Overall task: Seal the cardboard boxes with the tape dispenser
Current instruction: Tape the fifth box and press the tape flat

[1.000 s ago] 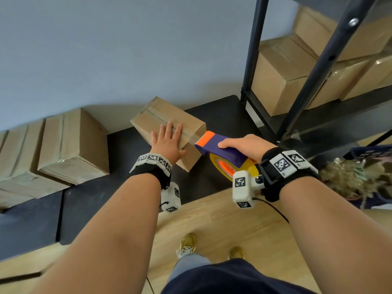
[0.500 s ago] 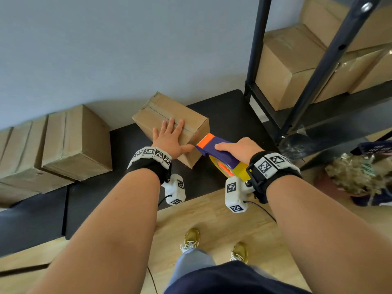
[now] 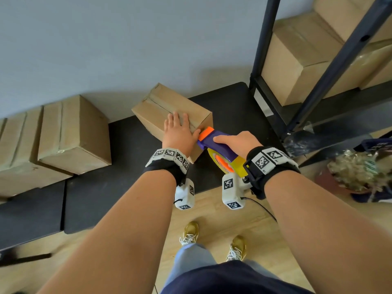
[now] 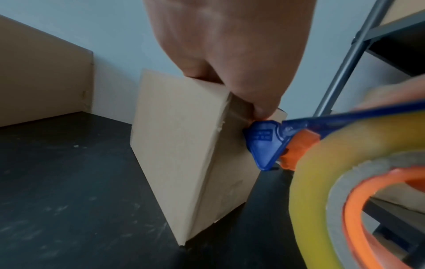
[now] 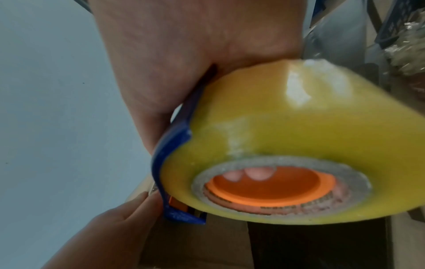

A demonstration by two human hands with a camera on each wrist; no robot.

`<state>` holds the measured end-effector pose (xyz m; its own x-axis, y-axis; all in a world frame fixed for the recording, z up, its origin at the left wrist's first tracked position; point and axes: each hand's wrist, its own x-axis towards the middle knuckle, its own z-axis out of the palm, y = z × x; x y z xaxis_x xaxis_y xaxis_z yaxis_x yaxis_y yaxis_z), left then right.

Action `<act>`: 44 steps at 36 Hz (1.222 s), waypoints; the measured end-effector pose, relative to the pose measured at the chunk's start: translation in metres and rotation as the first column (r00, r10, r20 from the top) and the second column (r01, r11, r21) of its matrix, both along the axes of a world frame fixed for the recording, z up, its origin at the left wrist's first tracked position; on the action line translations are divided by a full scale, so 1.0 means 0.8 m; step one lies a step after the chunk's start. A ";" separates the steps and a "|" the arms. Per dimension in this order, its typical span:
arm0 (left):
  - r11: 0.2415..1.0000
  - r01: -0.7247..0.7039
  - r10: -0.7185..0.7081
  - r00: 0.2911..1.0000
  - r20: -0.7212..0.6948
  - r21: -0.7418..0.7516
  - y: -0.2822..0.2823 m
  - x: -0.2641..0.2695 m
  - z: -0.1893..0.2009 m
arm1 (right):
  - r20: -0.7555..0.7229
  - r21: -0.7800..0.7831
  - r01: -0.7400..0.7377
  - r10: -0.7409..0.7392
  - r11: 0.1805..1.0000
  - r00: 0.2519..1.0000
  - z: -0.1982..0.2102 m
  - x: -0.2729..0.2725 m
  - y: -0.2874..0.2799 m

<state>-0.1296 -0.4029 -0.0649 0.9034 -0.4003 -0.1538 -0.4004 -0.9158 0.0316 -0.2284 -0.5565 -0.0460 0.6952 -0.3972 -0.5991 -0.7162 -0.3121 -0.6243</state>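
A small cardboard box (image 3: 161, 107) stands on a black platform (image 3: 118, 177) by the wall; its side (image 4: 179, 145) fills the left wrist view. My left hand (image 3: 177, 132) lies flat on its top with straight fingers, thumb (image 4: 257, 98) at the near top edge. My right hand (image 3: 235, 142) grips the blue and orange tape dispenser (image 3: 214, 143) with its yellowish tape roll (image 5: 299, 142). The dispenser's orange nose (image 3: 206, 131) touches the box's near top corner, beside my left thumb. In the right wrist view, fingertips (image 5: 255, 173) show inside the roll's orange core.
Two larger cardboard boxes (image 3: 72, 134) sit on the platform to the left. A black metal shelf rack (image 3: 331, 66) with more boxes (image 3: 297, 66) stands at the right. A blue crate with packing filler (image 3: 360, 172) sits on the wooden floor (image 3: 212, 215) near my shoes.
My right hand has brought the dispenser forward and left until its nose meets the box's near corner. My left hand has stayed flat on the box top.
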 end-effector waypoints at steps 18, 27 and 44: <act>0.998 0.013 -0.017 0.997 0.078 0.056 -0.004 -0.001 -0.011 | -0.095 0.098 0.041 -0.032 0.994 0.995 -0.019 0.000 0.000; 0.993 -0.104 0.097 0.988 0.124 0.051 -0.022 -0.012 -0.009 | -0.103 0.053 0.135 -0.129 0.989 0.986 -0.021 -0.006 -0.009; 1.000 0.011 -0.014 0.984 -0.177 -0.017 0.028 0.023 0.054 | 0.056 -0.044 0.173 -0.170 0.984 0.984 0.028 -0.011 -0.035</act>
